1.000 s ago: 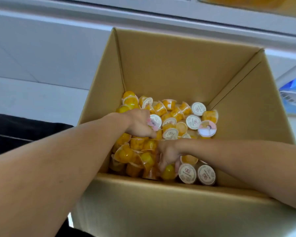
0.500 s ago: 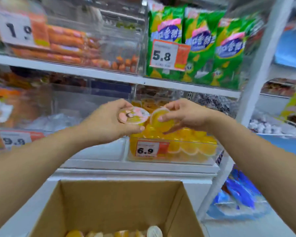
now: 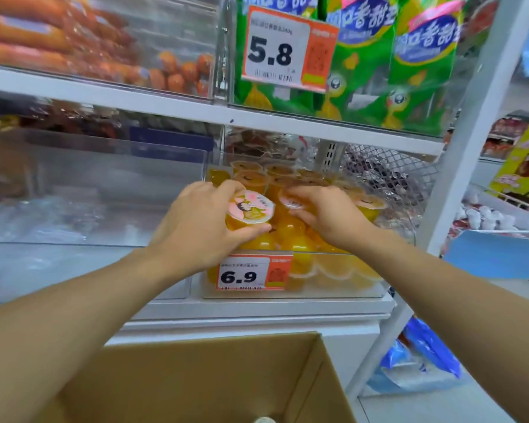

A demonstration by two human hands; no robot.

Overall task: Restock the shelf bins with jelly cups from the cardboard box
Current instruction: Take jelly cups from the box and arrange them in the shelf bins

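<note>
Upper shelf, left: orange-red sausages (image 3: 58, 41) lying in a clear bin.
Upper shelf, right: green snack bags (image 3: 376, 65) standing upright, behind a price tag "5.8" (image 3: 275, 50).
Middle shelf, left: clear bin (image 3: 98, 190), contents blurred.
Middle shelf, right: wire mesh basket (image 3: 391, 175) holding dark wrapped packets.
Floor, lower right: blue plastic packs (image 3: 425, 361).
Far right: yellow carton (image 3: 522, 160).
</note>
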